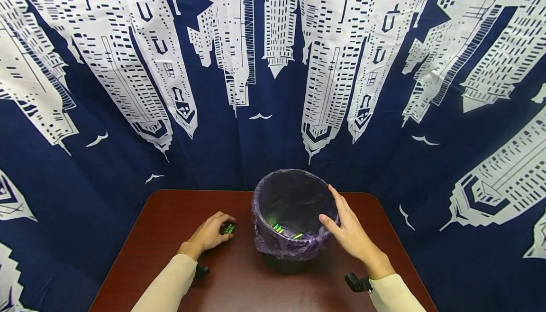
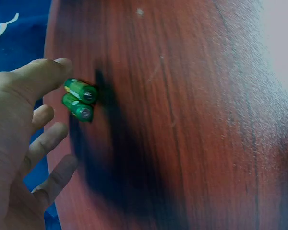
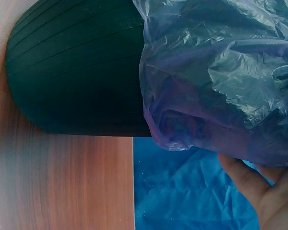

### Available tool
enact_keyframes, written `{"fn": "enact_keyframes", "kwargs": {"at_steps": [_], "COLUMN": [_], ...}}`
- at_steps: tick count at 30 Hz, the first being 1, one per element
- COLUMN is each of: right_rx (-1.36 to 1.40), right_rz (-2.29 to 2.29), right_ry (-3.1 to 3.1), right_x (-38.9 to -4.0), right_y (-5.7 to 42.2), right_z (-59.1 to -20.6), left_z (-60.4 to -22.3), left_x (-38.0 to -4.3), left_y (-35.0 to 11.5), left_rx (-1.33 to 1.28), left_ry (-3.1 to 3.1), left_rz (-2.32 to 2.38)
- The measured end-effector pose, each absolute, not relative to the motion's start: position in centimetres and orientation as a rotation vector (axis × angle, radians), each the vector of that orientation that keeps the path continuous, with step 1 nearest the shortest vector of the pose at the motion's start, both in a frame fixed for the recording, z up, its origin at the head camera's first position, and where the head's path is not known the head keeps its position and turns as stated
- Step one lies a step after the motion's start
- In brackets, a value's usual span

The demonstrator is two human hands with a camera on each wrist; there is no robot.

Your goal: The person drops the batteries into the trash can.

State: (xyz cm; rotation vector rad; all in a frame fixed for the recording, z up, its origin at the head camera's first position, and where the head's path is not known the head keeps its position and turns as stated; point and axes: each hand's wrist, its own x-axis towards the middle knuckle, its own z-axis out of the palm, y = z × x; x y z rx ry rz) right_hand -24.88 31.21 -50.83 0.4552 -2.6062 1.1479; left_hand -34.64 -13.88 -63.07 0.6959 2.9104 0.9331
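Two green batteries lie side by side at the fingertips of my left hand; in the left wrist view its fingers are spread and loosely bent, not closed round them. Right of that hand stands a dark green trash bin, lined with a translucent purple bag folded over its rim. My right hand holds the bin's right rim, thumb over the opening and fingers along the outside of the bag. Inside the bin, several small green pieces show, probably more batteries.
The reddish-brown wooden table has rounded far corners. Behind it hangs a dark blue curtain printed with white buildings and birds. A black wrist device sits on the right wrist.
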Motion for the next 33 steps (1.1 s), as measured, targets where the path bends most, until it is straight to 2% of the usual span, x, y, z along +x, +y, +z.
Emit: {"fn": "enact_keyframes", "kwargs": {"at_steps": [19,33], "right_rx": [0.447,0.443], "right_rz": [1.158,1.169], "right_ry": [-2.61,-2.609], "right_x": [-24.8,-24.9], "right_y": [31.1,31.1], "right_z": [-50.6,-50.7], "left_z": [-64.1,-64.1], "left_x": [-35.1,-34.8], "left_y": [-14.1,-15.7], "left_rx": [0.657,0.571], "left_ry": [2.912,2.907], "left_rz": [0.756,0.791]}}
